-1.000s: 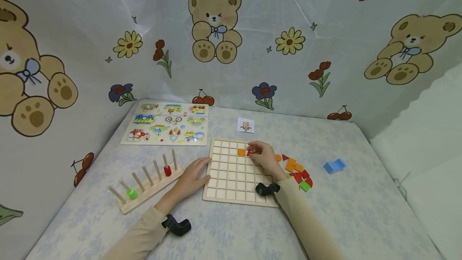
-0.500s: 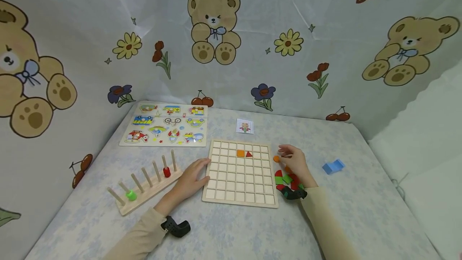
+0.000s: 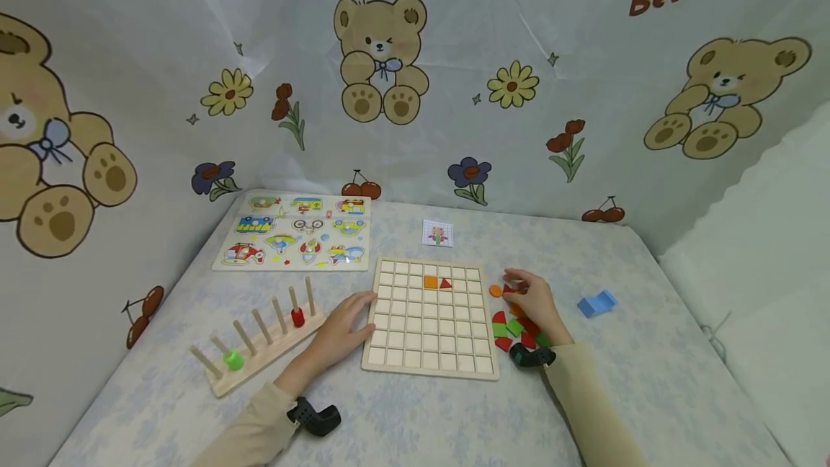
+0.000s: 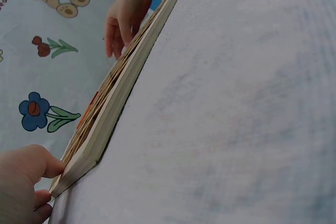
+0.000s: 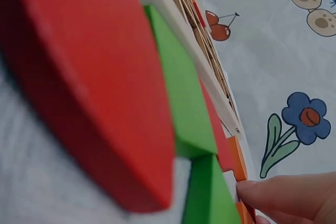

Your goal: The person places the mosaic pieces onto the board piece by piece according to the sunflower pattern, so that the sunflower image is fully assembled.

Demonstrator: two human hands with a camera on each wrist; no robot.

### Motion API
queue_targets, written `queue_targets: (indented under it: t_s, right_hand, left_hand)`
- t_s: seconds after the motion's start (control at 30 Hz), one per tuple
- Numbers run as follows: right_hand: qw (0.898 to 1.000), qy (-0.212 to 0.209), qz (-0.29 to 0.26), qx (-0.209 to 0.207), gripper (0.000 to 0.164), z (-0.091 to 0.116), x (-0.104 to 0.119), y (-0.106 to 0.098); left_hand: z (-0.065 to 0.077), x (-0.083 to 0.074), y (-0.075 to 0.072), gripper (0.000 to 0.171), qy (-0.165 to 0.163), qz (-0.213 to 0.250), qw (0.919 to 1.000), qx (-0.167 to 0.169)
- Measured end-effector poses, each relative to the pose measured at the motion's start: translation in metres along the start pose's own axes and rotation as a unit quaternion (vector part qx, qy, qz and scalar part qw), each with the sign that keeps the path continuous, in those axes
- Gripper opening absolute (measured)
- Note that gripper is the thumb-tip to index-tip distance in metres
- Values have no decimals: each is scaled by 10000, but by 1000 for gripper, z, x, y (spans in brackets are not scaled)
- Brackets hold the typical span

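My left hand [image 3: 341, 324] rests at the left edge of a square wooden grid board [image 3: 431, 371], thumb and fingertips touching its frame. On the board sit an orange square [image 3: 431, 282] and, just right of it, a red triangle [image 3: 445, 283]. My right hand [image 3: 535, 303] is right of the board and pinches a second red triangle [image 3: 509, 288] between thumb and finger, low at the table. An orange disc [image 3: 496, 291] lies beside the fingertips. Under and around the palm are loose red, orange and green pieces, including a green square [image 3: 515, 328]; the hand partly hides them.
A peg stand [image 3: 266, 348] with red and green rings stands left of my left hand. Behind it lies a vehicle picture puzzle [image 3: 292, 231]. A small pattern card [image 3: 437, 233] is beyond the board, and a blue block [image 3: 596, 303] lies at the right.
My right hand has let go of the red triangle on the board, moved right to the loose pieces and taken hold of another red triangle. The left hand stays at the board's edge.
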State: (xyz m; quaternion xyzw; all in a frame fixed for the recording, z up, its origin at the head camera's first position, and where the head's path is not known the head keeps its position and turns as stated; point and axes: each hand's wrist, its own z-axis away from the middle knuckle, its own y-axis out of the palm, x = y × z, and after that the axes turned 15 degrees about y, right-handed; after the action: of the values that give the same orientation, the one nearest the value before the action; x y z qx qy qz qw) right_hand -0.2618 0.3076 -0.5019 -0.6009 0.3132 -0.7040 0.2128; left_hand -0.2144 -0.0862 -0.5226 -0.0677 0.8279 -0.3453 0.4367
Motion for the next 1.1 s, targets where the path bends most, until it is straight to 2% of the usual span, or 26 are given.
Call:
queue_targets:
  t_s: [0.33,0.57,0.67,0.77,0.93,1.1]
  right_hand:
    - [9998,-166,-128,-28,41,-4,-4,3]
    - [9995,-168,-229,-156,40,0,3,1]
    - [9986,-257,-434,-124,41,1,20,7]
    - [9962,-503,-691,173,42,4,48,19]
    - [9895,-787,-901,806,41,5,94,53]
    - [9870,-807,-808,1131,37,3,114,85]
  left_hand:
    - [1,1,1,54,45,-49,10000,-28]
    - [2,1,1,54,247,-96,9995,-147]
    - [3,1,0,54,250,-168,9994,-156]
    - [3,1,-2,54,235,-209,9994,-148]
    - [3,-1,-5,54,95,-22,9999,-111]
    - [2,-3,-1,53,37,85,9999,-88]
